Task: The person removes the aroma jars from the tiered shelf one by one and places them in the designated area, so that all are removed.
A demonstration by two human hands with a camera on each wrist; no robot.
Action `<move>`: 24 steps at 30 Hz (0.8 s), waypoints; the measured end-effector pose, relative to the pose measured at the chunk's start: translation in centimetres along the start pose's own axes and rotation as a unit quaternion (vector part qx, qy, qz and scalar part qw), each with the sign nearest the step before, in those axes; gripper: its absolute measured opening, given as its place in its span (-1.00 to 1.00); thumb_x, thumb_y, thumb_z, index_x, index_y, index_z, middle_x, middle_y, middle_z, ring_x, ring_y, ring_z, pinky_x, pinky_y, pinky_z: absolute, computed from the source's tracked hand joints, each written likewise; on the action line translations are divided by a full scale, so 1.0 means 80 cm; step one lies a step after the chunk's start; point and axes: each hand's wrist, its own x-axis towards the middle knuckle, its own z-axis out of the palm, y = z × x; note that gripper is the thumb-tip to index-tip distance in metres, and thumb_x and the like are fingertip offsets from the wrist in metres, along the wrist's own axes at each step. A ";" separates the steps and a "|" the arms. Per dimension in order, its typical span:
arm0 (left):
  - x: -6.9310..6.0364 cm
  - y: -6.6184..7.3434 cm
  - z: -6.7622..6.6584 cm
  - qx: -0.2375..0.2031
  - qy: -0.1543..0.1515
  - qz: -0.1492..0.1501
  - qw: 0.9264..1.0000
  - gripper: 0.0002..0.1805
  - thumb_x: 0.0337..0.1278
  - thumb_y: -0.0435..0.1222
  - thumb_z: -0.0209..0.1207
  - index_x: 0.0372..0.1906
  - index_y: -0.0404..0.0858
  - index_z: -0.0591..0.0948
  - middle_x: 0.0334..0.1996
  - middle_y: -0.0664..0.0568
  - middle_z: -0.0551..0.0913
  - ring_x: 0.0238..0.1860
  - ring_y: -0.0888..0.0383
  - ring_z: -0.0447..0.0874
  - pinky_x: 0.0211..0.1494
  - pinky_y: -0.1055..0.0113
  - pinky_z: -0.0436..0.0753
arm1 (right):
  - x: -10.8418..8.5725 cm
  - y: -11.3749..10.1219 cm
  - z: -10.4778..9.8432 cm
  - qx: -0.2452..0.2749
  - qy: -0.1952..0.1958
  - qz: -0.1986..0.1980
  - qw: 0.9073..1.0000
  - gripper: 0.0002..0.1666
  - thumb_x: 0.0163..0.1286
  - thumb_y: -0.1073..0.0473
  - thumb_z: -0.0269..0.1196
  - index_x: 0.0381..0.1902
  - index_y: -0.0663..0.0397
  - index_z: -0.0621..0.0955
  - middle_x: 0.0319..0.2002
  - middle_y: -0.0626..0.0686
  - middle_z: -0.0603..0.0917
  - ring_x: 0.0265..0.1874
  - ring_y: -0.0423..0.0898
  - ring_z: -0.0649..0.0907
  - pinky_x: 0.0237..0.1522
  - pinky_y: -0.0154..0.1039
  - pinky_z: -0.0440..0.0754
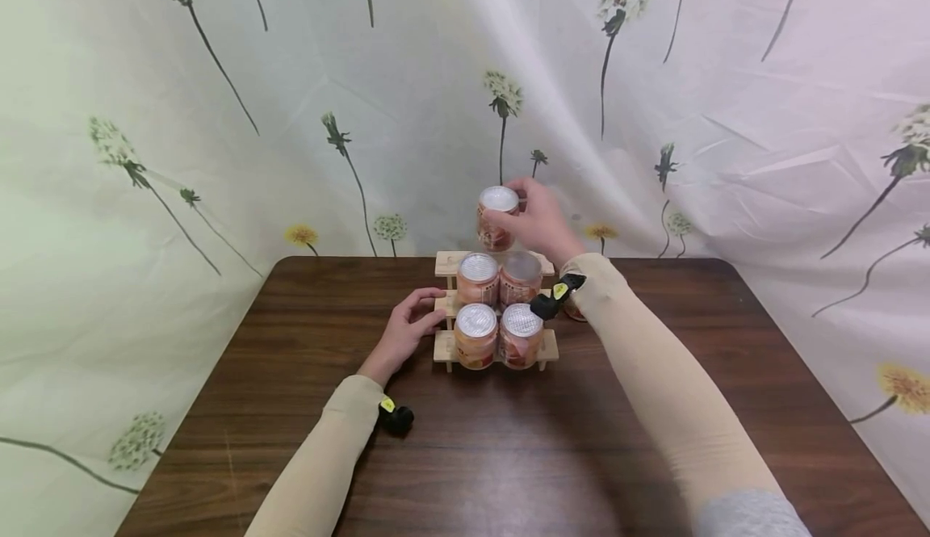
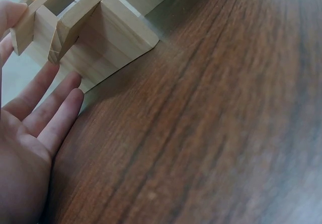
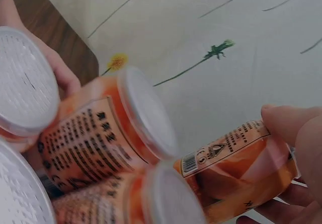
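My right hand (image 1: 538, 218) holds a clear can (image 1: 492, 234) with an orange printed label and pale lid, its thumb and fingers round the side. The can is upright at the top step of a three-step wooden rack (image 1: 445, 348); whether it touches the step cannot be told. Several similar cans stand in pairs on the lower steps, among them a front-left can (image 1: 475, 347) and a front-right can (image 1: 521, 349). With its fingers mostly straight, my left hand (image 1: 403, 331) touches the rack's left side, as the step end (image 2: 55, 45) in the left wrist view shows.
Another can (image 1: 576, 311) shows partly behind my right wrist, right of the rack. The dark wooden table (image 1: 465, 456) ends at a pale cloth backdrop (image 1: 436, 117) printed with flowers, close behind the rack.
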 end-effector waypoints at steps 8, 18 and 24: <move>0.002 0.001 -0.001 0.006 0.000 -0.004 1.000 -0.60 0.51 -0.24 0.26 0.33 -0.21 0.56 0.16 -0.28 0.60 0.02 0.10 0.65 -0.02 0.22 0.74 | -0.009 0.000 -0.031 0.034 0.050 0.002 0.998 -0.27 0.39 -0.01 0.45 0.36 0.18 0.43 0.26 0.18 0.55 0.13 0.08 0.59 0.03 -0.04 0.62; 0.001 0.001 0.001 0.003 -0.001 -0.009 1.000 -0.59 0.50 -0.23 0.26 0.33 -0.20 0.56 0.18 -0.28 0.59 0.04 0.06 0.64 -0.02 0.23 0.73 | -0.026 0.029 -0.070 0.068 0.093 -0.021 0.993 -0.33 0.36 0.06 0.48 0.30 0.22 0.50 0.22 0.19 0.56 0.19 0.11 0.61 0.19 -0.03 0.56; 0.000 0.002 0.000 0.007 -0.001 -0.006 1.000 -0.59 0.50 -0.23 0.26 0.33 -0.20 0.56 0.19 -0.29 0.59 0.07 0.04 0.64 -0.01 0.21 0.74 | -0.044 0.056 -0.095 0.078 0.084 0.000 0.993 -0.29 0.41 0.05 0.44 0.36 0.23 0.45 0.28 0.17 0.53 0.29 0.06 0.58 0.22 -0.12 0.55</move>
